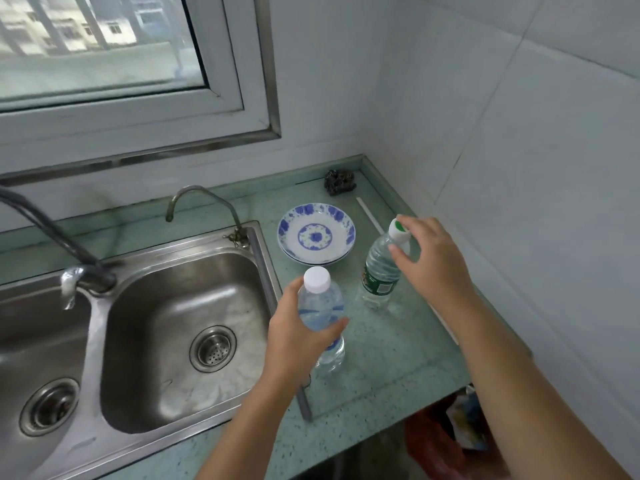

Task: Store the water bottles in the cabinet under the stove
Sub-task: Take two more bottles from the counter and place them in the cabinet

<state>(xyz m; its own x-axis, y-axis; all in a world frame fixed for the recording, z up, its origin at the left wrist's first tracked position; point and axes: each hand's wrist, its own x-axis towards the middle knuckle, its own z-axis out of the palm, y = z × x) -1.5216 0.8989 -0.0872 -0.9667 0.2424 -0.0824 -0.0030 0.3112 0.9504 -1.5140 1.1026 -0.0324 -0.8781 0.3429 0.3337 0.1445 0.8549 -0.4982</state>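
Observation:
Two clear water bottles stand on the green counter (388, 355) right of the sink. The nearer bottle (322, 306) has a white cap and a blue label; my left hand (298, 334) is wrapped around its upper body. The farther bottle (381, 271) has a green label and a white cap with a green spot, and it leans slightly. My right hand (433, 261) closes on its neck just under the cap with thumb and fingers. No cabinet or stove is in view.
A steel double sink (166, 327) with a tap (204, 206) fills the left. Stacked blue-patterned plates (317, 233) sit behind the bottles, a dark scrubber (340, 181) in the back corner. A tiled wall (519, 168) bounds the right; red bags (446, 441) lie below the counter edge.

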